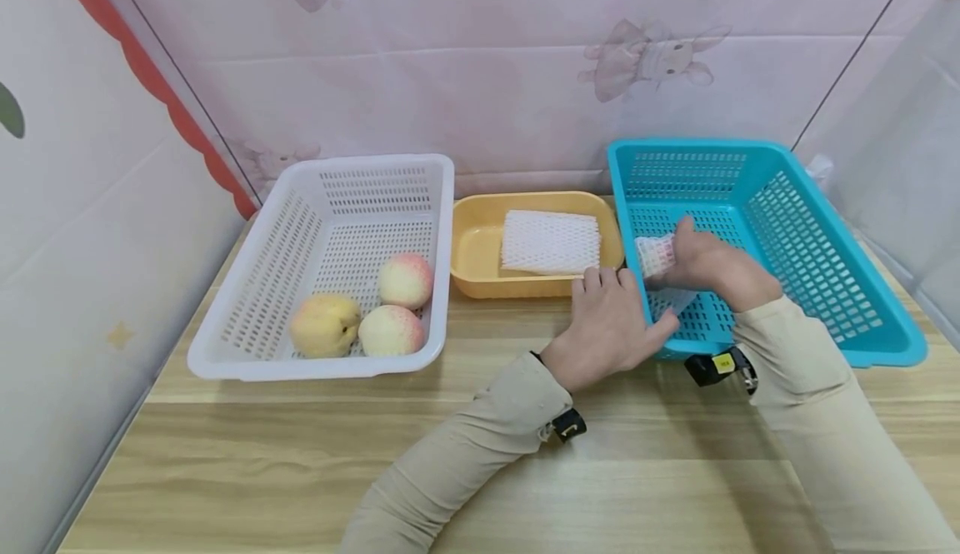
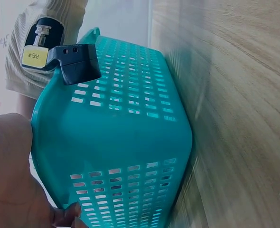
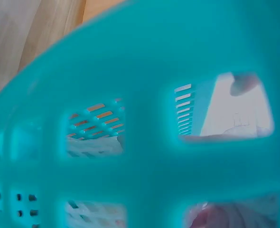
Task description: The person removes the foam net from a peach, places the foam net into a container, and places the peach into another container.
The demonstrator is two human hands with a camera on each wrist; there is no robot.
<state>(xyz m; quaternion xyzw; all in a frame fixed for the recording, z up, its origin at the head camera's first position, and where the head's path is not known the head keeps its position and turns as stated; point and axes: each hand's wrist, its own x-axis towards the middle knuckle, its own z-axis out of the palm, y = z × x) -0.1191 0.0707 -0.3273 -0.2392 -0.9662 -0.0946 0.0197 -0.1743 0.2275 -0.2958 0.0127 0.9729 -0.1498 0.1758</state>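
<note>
The teal basket (image 1: 787, 229) stands at the right of the table. Inside it, near the left wall, my right hand (image 1: 712, 262) holds a fruit in a white foam net (image 1: 655, 256); pink shows through the mesh, and the hand hides most of it. My left hand (image 1: 607, 329) grips the teal basket's left rim near the front corner, thumb over the inner side and fingers outside. In the left wrist view the fingertips (image 2: 71, 216) lie against the basket's outer wall. The right wrist view looks through the basket's holes, where white netting (image 3: 95, 213) shows.
A yellow tray (image 1: 476, 250) with white foam netting (image 1: 551, 242) stands between the baskets. The white basket (image 1: 255, 287) at left holds two pinkish peaches (image 1: 392, 331) and a yellow fruit (image 1: 326, 326). Behind them rises a wall (image 1: 487, 96) with rabbit prints.
</note>
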